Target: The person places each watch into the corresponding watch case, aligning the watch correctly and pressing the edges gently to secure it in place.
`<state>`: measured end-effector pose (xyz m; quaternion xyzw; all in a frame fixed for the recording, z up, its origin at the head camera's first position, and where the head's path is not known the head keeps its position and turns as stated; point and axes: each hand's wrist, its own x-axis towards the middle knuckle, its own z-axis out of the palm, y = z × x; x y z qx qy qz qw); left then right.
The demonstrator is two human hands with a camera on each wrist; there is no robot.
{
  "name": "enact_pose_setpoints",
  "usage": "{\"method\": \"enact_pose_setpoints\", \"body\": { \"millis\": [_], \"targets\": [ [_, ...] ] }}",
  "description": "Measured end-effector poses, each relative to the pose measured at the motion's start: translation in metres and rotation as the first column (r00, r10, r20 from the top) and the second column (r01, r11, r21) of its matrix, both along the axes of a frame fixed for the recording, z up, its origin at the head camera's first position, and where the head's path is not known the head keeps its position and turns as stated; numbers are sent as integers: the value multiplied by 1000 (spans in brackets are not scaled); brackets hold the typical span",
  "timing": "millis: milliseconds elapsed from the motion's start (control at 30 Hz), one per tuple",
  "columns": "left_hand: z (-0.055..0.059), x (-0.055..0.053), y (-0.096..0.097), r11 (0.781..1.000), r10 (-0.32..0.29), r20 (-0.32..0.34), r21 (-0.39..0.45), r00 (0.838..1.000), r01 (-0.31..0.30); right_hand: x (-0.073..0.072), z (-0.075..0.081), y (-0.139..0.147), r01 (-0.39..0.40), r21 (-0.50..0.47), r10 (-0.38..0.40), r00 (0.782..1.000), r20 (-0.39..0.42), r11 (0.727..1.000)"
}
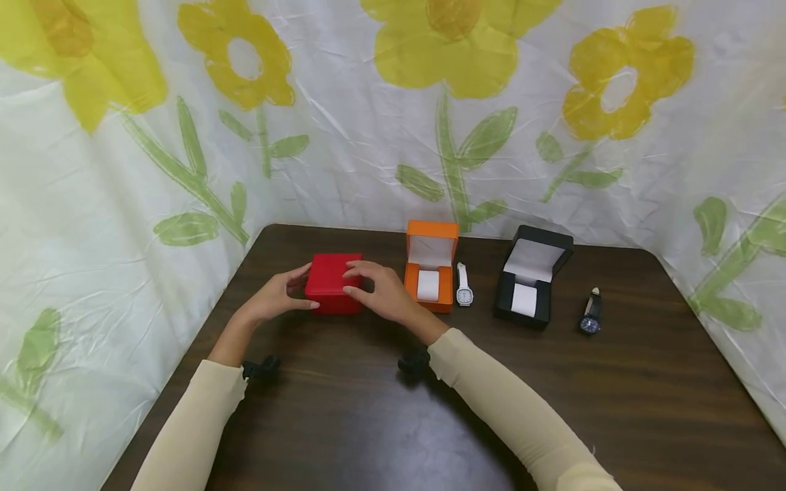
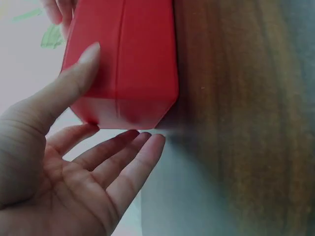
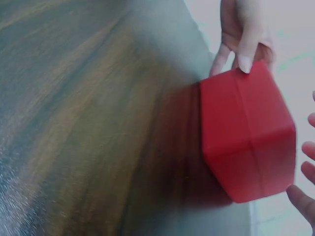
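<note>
A closed red watch box [image 1: 334, 281] rests on the dark wooden table [image 1: 344, 423], left of centre. My left hand [image 1: 273, 296] holds its left side, thumb on the front face and fingers reaching round toward the back. In the left wrist view a lid seam runs along the red box [image 2: 142, 54], close to the left fingers [image 2: 129, 169]. Over the box's right side hovers my right hand [image 1: 387, 293], its fingers spread. The right wrist view shows the right fingers [image 3: 306, 201] just beside the red box [image 3: 246, 132]; whether one fingertip touches it I cannot tell.
Right of the hands stands an opened orange watch box [image 1: 411, 276] with a white cushion, a white watch [image 1: 464, 290] beside it. Further right are an opened black watch box [image 1: 505, 300] and a dark-strapped watch [image 1: 591, 317]. A flowered curtain [image 1: 344, 157] hangs behind the table.
</note>
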<state>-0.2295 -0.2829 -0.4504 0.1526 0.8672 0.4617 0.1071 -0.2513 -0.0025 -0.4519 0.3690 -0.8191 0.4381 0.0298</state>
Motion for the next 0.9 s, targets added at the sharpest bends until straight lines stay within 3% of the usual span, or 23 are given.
{"method": "enact_pose_setpoints", "body": {
  "millis": [167,400,600,900],
  "targets": [
    [6,4,0,999,33,-19,-15,999,-34,5,10,9,-18,-17,18,1000,-1,1000],
    [23,7,5,987,160,-62,23,985,-159,16,22,28,-17,12,17,1000,23,1000],
    [35,7,22,984,177,-158,60,971,-170,25,33,48,-7,3,7,1000,6,1000],
    [46,7,53,984,173,-240,12,955,-175,33,50,76,-16,14,15,999,38,1000]
  ]
}}
